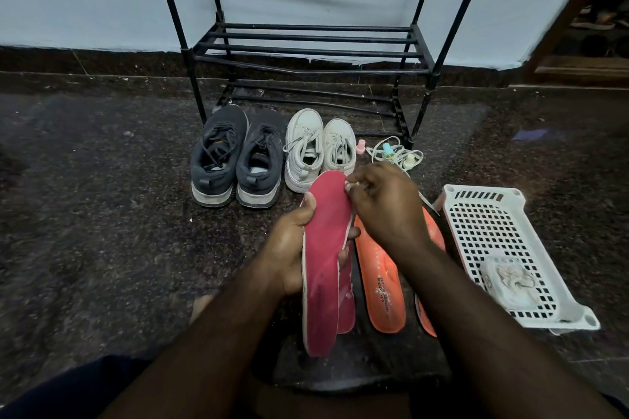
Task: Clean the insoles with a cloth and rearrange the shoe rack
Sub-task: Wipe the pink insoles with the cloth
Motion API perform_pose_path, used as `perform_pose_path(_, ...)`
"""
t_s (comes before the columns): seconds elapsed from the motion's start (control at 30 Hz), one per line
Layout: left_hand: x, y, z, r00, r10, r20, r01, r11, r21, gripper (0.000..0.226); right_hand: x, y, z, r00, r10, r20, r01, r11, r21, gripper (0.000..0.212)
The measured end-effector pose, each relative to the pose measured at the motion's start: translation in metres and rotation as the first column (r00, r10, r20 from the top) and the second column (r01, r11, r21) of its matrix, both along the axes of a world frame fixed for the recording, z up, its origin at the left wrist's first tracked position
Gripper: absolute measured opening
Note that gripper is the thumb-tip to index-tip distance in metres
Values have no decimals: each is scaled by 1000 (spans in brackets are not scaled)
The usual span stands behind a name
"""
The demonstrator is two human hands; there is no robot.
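Observation:
My left hand (289, 248) grips a pink insole (323, 265) by its middle and holds it upright above the floor. My right hand (381, 204) has its fingers curled at the insole's upper right edge and pinches it there. A second pink insole (347, 303) shows just behind the first. Two orange insoles (381, 282) lie on the floor under my right forearm, the right one mostly hidden. A crumpled white cloth (510, 282) lies in a white plastic basket (483, 211) at the right. The black metal shoe rack (306, 44) stands bare against the wall.
A pair of dark grey sneakers (235, 160) and a pair of white sneakers (316, 150) stand on the floor in front of the rack. A coiled white cord with small bottles (394, 153) lies right of them. A doorway opens at the far right.

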State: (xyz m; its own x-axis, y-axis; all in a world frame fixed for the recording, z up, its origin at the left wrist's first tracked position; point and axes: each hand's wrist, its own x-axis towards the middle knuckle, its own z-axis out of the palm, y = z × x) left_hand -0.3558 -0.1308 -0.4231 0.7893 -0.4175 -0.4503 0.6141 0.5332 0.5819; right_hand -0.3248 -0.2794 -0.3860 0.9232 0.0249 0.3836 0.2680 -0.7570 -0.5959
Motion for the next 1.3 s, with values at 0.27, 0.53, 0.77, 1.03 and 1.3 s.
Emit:
perform_pose_path(0.27,0,-2,4,1000,28,-4,-28,999,-28,69,-6,7,11,990,140,-26,-141,987,-77,19)
perform_pose_path(0.53,2,0,5,998,57,-11,-58,997,-52,65,-7,8,7,972,137,-190,-186,946,-266,19)
perform_pose_path(0.77,2,1,2,999,-22,33,24,997,-73,68,-7,8,5,998,62,12,-60,993,-106,16)
perform_pose_path(1.03,4,4,2,999,41,-7,-42,995,-90,60,-8,8,8,960,146,-238,-198,957,-213,17)
perform_pose_path(1.3,4,-1,-4,999,-17,34,17,1000,-16,61,-6,11,2,989,145,14,-142,981,-130,19)
